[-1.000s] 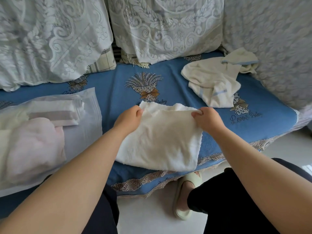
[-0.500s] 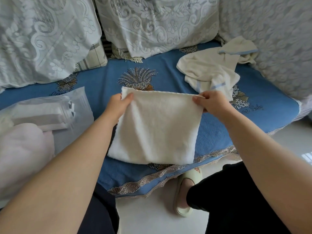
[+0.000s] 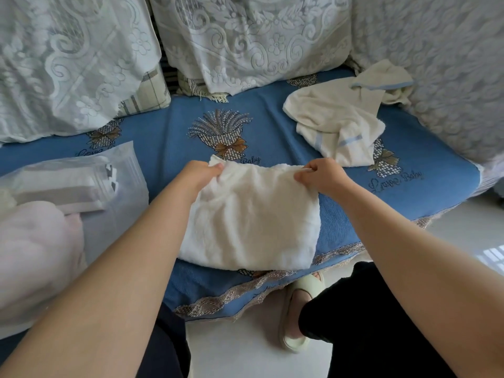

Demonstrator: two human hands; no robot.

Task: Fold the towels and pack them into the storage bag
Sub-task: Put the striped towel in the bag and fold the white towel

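A white towel, folded into a rough rectangle, lies on the blue sofa cover near its front edge. My left hand pinches its far left corner and my right hand pinches its far right corner. The far edge sags between them. A translucent storage bag lies at the left, with folded towels inside, one striped and one pinkish. An unfolded cream towel with blue stripes lies crumpled at the back right.
Lace-covered cushions line the back of the sofa and its right side. The sofa's lace-trimmed front edge drops to a white floor, where my foot in a pale slipper rests between my dark-clad knees.
Half a second ago both hands held the white towel lifted and stretched flat. It has come down onto the sofa cover and its far edge has gone slack.
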